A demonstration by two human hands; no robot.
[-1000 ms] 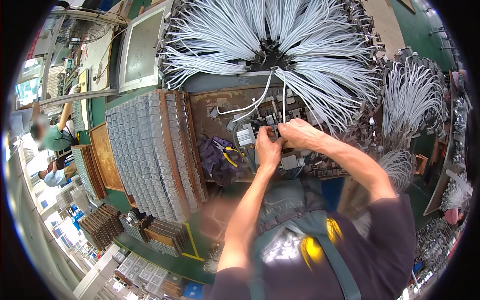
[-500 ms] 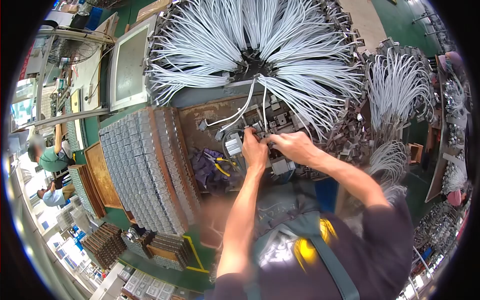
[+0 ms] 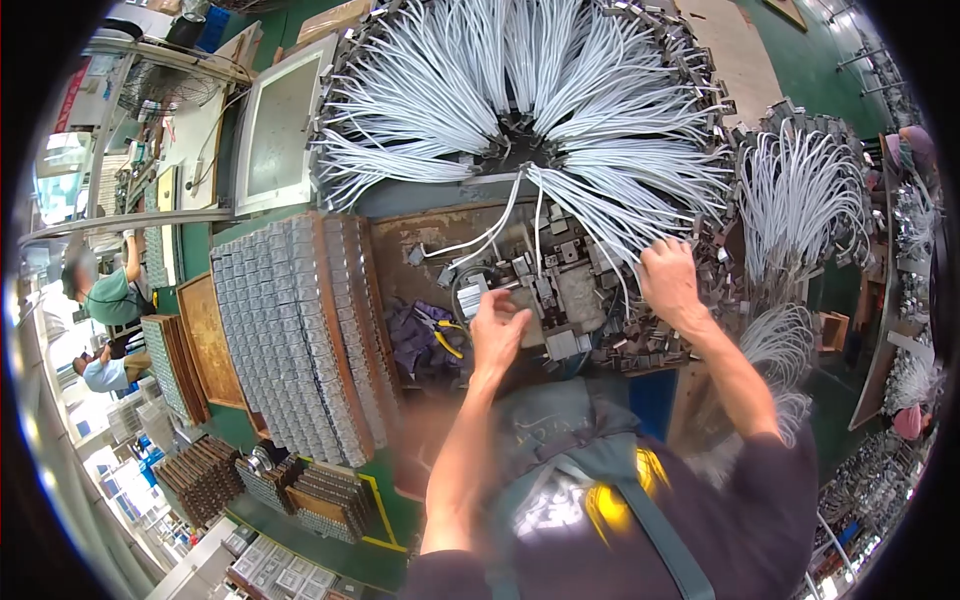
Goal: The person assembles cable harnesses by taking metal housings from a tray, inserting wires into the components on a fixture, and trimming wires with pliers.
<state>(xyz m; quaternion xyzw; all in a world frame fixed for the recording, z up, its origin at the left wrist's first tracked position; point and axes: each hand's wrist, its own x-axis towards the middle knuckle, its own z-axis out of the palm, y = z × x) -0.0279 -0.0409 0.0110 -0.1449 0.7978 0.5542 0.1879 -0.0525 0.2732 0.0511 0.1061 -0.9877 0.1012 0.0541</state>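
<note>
My left hand (image 3: 497, 335) hovers palm-down over the left of the work area, fingers apart with nothing between them. Beside its fingertips stands a pale silver block (image 3: 470, 297). To the right of it, a metal fixture (image 3: 545, 290) lies among small blocks, and a white cable (image 3: 541, 235) runs down to it. My right hand (image 3: 668, 282) is at the lower right end of the fanned white cables (image 3: 610, 215), its fingers bent together; whatever they pinch is hidden. Small metal pieces (image 3: 655, 345) lie below this hand.
Yellow-handled pliers (image 3: 445, 338) rest on dark purple cloth (image 3: 412, 345). Stacked trays of grey parts (image 3: 270, 330) stand at left. Another bundle of white cables (image 3: 800, 190) hangs at right. Two people work at far left; one wears a green top (image 3: 108, 300).
Both hands have parted from the fixture, where they were close together. My right hand has moved right to the cable ends; my left has drawn slightly back and opened.
</note>
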